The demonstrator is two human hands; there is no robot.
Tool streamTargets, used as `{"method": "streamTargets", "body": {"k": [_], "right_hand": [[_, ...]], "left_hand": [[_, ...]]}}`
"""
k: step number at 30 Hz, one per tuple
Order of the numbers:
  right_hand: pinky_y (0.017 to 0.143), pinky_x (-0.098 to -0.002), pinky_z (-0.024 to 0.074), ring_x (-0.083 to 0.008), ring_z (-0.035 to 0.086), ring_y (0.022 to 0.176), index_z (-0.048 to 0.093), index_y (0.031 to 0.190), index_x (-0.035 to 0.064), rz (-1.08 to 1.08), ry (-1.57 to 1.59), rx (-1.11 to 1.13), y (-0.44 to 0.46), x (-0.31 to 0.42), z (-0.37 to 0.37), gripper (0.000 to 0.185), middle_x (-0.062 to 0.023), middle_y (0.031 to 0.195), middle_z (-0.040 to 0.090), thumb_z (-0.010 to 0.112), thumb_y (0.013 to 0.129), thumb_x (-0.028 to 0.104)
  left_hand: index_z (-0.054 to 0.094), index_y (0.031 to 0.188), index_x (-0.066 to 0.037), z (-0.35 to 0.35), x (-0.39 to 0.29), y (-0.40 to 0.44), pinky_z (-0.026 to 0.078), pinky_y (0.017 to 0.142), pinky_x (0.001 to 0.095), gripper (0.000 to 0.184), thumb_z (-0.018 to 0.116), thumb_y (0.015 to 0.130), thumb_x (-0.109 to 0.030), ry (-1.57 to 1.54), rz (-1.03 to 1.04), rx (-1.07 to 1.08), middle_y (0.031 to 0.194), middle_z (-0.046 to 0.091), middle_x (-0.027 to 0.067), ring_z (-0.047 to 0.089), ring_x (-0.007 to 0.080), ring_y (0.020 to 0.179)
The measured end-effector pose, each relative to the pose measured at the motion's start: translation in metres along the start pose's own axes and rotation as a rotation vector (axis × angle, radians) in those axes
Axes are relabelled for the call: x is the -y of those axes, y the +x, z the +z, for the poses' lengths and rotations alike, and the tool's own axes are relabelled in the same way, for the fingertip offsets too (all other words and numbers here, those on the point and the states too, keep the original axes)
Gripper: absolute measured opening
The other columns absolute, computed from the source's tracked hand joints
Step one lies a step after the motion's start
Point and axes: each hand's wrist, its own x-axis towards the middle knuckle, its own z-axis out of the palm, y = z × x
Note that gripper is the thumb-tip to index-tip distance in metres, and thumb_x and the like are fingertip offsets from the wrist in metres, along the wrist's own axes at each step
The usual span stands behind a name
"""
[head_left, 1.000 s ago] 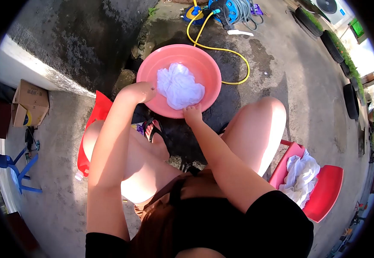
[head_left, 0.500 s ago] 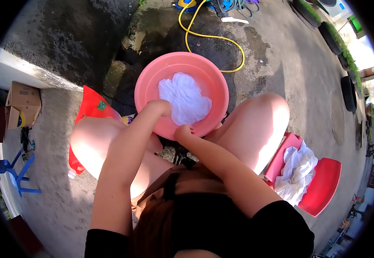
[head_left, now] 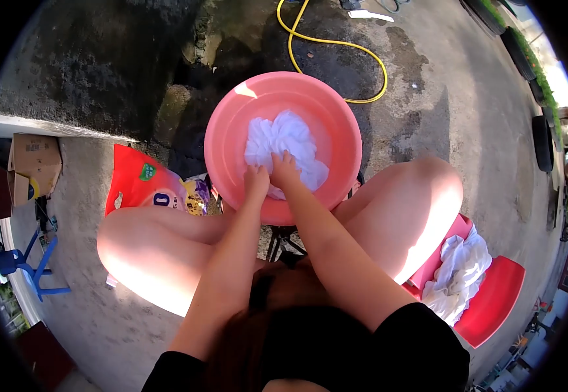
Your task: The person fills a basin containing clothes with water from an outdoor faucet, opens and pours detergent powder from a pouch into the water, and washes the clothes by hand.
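Observation:
A crumpled white cloth [head_left: 283,134] lies in the pink plastic basin [head_left: 341,130] between my knees. My left hand [head_left: 256,178] is at the cloth's near left edge, its fingers bent and closed on the fabric. Beside it, my right hand [head_left: 285,171] rests on the near part of the cloth, with fingertips apart and pointing away from me. The two hands are close together. Part of the cloth is hidden beneath them.
A red bag [head_left: 137,175] stands left of the basin. At my right, another white cloth [head_left: 457,271] hangs over a red plastic seat [head_left: 496,297]. A yellow hose [head_left: 356,47] curls on the wet concrete beyond. A cardboard box [head_left: 34,160] and blue chair [head_left: 29,261] are far left.
Both hands have moved inward onto the cloth; the right came up from the basin's near rim. The view has shifted slightly, and more of the red bag shows.

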Motion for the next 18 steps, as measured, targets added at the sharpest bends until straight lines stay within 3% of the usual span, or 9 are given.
{"method": "streamTargets", "body": {"k": [2,5,8,9,10,11,14,16,18], "right_hand": [[0.089,-0.0645,0.0315,-0.0343,0.039,0.120,0.041,0.125,0.0197,-0.147,-0.113,-0.079,-0.013,-0.022,0.007,0.050,-0.0102,0.141,0.023,0.055,0.078,0.025],[0.088,-0.0717,0.0242,-0.0335,0.037,0.122,0.035,0.130,0.0294,-0.138,-0.181,0.011,-0.002,-0.067,0.045,0.058,-0.0088,0.140,0.029,0.057,0.076,0.029],[0.093,-0.0563,0.0341,-0.0322,0.048,0.114,0.047,0.124,0.0250,0.046,0.085,0.185,0.005,-0.059,0.032,0.051,-0.0132,0.121,0.051,0.057,0.074,0.022],[0.088,-0.0494,0.0374,-0.0295,0.051,0.105,0.053,0.112,0.0199,0.074,0.284,0.149,0.006,-0.055,0.022,0.039,-0.0131,0.109,0.054,0.055,0.073,0.020],[0.084,-0.0425,0.0408,-0.0268,0.055,0.097,0.058,0.100,0.0148,0.103,0.482,0.113,0.005,-0.052,0.013,0.030,-0.0130,0.096,0.058,0.052,0.071,0.017],[0.080,-0.0356,0.0441,-0.0241,0.058,0.088,0.064,0.088,0.0097,0.131,0.679,0.076,0.004,-0.048,0.002,0.024,-0.0130,0.084,0.062,0.049,0.070,0.014],[0.058,-0.0286,0.0390,-0.0190,0.049,0.061,0.052,0.057,0.0037,0.117,1.086,0.134,0.025,-0.031,-0.038,0.009,-0.0096,0.061,0.052,0.047,0.060,0.010],[0.052,-0.0299,0.0320,-0.0158,0.038,0.058,0.044,0.054,0.0042,-0.224,1.355,0.136,0.036,-0.032,-0.066,0.008,-0.0045,0.060,0.045,0.049,0.054,0.010],[0.052,-0.0291,0.0346,-0.0165,0.039,0.057,0.043,0.051,0.0062,-0.067,1.596,0.292,0.020,-0.013,-0.129,0.004,-0.0034,0.059,0.043,0.046,0.052,0.007]], "left_hand": [[0.052,0.105,0.009,-0.001,0.020,-0.012,0.042,0.084,0.0425,0.041,0.042,0.083,-0.025,-0.109,-0.049,0.004,0.097,0.058,0.0265,0.056,0.0367,0.095],[0.052,0.105,0.007,-0.009,0.040,-0.009,0.044,0.079,0.0411,0.041,0.044,0.083,-0.028,-0.062,-0.189,0.029,0.095,0.058,0.0235,0.057,0.0344,0.090],[0.053,0.106,0.001,0.019,0.075,0.027,0.046,0.073,0.0383,0.043,0.042,0.085,-0.035,-0.142,-0.224,0.010,0.093,0.058,0.0170,0.056,0.0302,0.087],[0.053,0.107,0.000,0.015,0.066,0.032,0.046,0.070,0.0374,0.044,0.042,0.086,-0.038,-0.229,-0.232,0.021,0.092,0.057,0.0148,0.056,0.0287,0.086],[0.053,0.107,-0.003,0.013,0.058,0.033,0.047,0.069,0.0365,0.045,0.041,0.086,-0.041,-0.611,-0.556,0.025,0.092,0.056,0.0123,0.055,0.0272,0.086],[0.045,0.116,-0.007,0.013,0.058,0.039,0.042,0.076,0.0420,0.051,0.042,0.084,-0.046,-0.690,-0.628,0.070,0.106,0.049,0.0108,0.050,0.0278,0.094],[0.029,0.135,-0.015,0.005,0.057,0.041,0.032,0.090,0.0542,0.072,0.043,0.079,-0.058,-0.882,-0.787,0.188,0.135,0.032,0.0076,0.037,0.0304,0.114],[0.026,0.136,-0.016,-0.015,0.015,0.021,0.029,0.091,0.0569,0.077,0.043,0.077,-0.061,-0.975,-0.777,0.257,0.139,0.028,0.0073,0.031,0.0324,0.120],[0.025,0.137,-0.017,-0.038,-0.031,-0.001,0.026,0.093,0.0595,0.080,0.044,0.075,-0.064,-1.107,-0.746,0.337,0.140,0.026,0.0072,0.028,0.0332,0.125]]}}
